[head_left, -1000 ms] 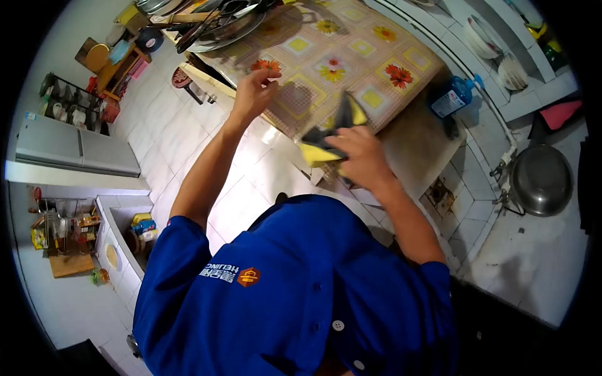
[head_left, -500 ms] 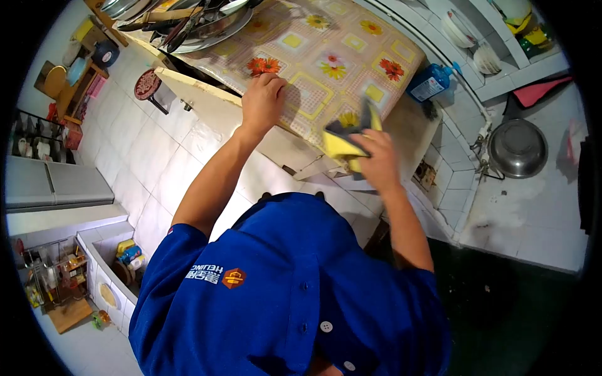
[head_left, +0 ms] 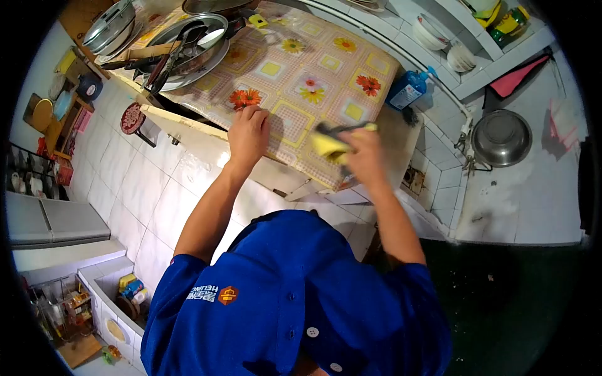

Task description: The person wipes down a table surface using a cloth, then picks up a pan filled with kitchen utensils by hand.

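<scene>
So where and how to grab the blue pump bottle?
Probably around the body of the blue pump bottle, below the narrow pump head, from the person's side: it looks upright, its label faces this way, and the tiled wall is behind. The right hand is nearer but holds the yellow-and-grey cloth.

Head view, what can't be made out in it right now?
All in the head view:
Yellow-and-dark cloth: exact outline, blurred and partly covered by the right hand.
Left hand: palm, hidden by the back of the hand.
Blue bottle: label print, too small.
</scene>
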A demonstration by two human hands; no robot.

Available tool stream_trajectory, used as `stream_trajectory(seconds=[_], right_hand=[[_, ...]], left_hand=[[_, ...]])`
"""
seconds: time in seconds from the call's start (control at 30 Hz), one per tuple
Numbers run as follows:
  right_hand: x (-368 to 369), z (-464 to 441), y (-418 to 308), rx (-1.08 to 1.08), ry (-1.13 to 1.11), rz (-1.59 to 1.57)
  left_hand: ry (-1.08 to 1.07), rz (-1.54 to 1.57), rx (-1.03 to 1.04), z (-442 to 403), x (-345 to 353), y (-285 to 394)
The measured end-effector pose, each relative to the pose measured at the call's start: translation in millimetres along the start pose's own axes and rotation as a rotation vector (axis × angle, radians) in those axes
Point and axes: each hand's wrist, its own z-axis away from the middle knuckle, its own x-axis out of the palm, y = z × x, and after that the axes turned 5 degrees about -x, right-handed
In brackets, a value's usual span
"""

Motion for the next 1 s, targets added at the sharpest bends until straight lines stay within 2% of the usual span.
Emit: stream_trajectory(seconds=[0.07,0.1,0.17,0.23,0.3,0.4,0.47,0.53,0.57,0.63,0.67,0.77,0.8,0.87,0.9,1.0], right_hand=[[-25,-15,32,0.424,0.0,-0.125],[-35,-20,34,0.328,0.038,0.043],[-31,-37,16,0.187,0.157,0.048],[-18,-47,-35,0.109,0.074,-0.003],[5,-45,-62,-0.17,-0.055,0.02],[28,-21,-33,-0.141,-0.033,0.034],[6,-20,9,0.174,-0.032,0.183],[-28,-33,27,0.49,-0.014,0.043],[-32,-40,26,0.48,-0.009,0.04],[-36,-51,22,0.368,0.149,0.114],[-39,-63,-3,0.36,0.163,0.027],[1,-85,-33,0.166,0.147,-0.099],[12,-91,-42,0.115,0.072,-0.147],[43,-94,-49,-0.069,0.048,-0.143],[49,-93,-47,-0.158,-0.043,-0.089],[50,-84,-18,-0.116,-0.083,-0.115]], left_hand=[[-0.006,0.007,0.002,5,-2,1],[-0.018,-0.005,-0.002,5,-1,1],[-0.018,-0.012,-0.001,0,0,1],[0.037,-0.017,0.063,0,0,0],[0.04,-0.01,0.079,0,0,1],[-0.037,0.006,0.023,0,-2,-2],[-0.031,0.015,0.029,-1,-1,-4],[-0.026,0.029,0.045,0,-2,-3],[-0.016,0.024,0.046,-3,-3,-3],[-0.072,0.016,0.032,-2,-6,-2],[-0.066,0.01,0.037,-2,-5,-3],[-0.093,-0.005,-0.001,-2,-5,-1],[-0.093,-0.012,0.001,-3,-6,1],[-0.104,-0.053,0.012,-4,-9,2],[-0.1,-0.068,0.009,-4,-9,1],[-0.121,0.007,-0.024,-5,-8,3]])
